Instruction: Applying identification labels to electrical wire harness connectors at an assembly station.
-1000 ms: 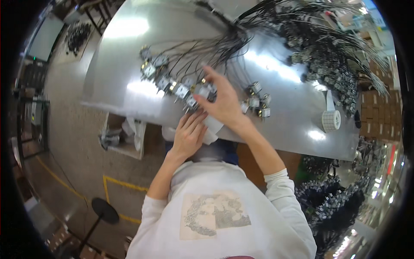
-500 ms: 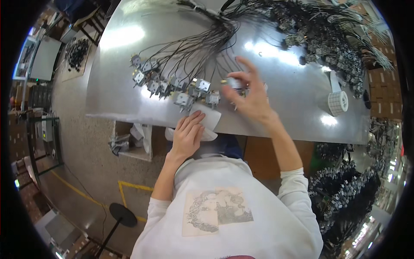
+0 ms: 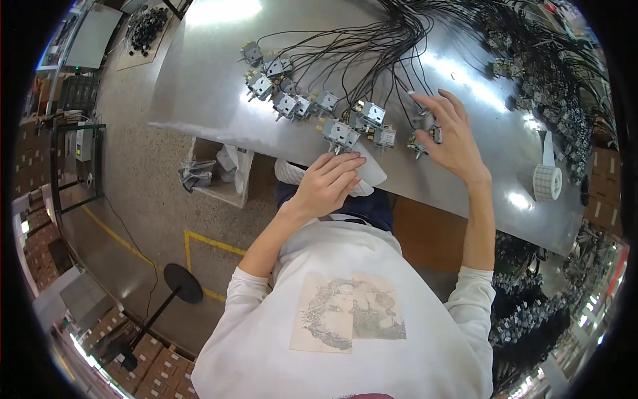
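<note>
My left hand is at the table's near edge, fingers together, pressing a white paper strip that sags over the edge. Just beyond its fingertips lies a boxy metal switch-like part with brass terminals. My right hand is farther right, thumb and fingers bent around a similar metal part, partly hidden and blurred. Beneath that hand, more such parts lie on the metal table. Several others form a row to the left, wired to black cables.
A roll of white labels stands at the right. A large heap of wired metal parts covers the far right. Below the table's left edge is an open box with plastic scraps. A black round-based stand is on the floor.
The view has shifted, so the table's contents appear farther right. My right hand has brought its metal part down beside the others at the right. My left hand stays on the paper strip.
</note>
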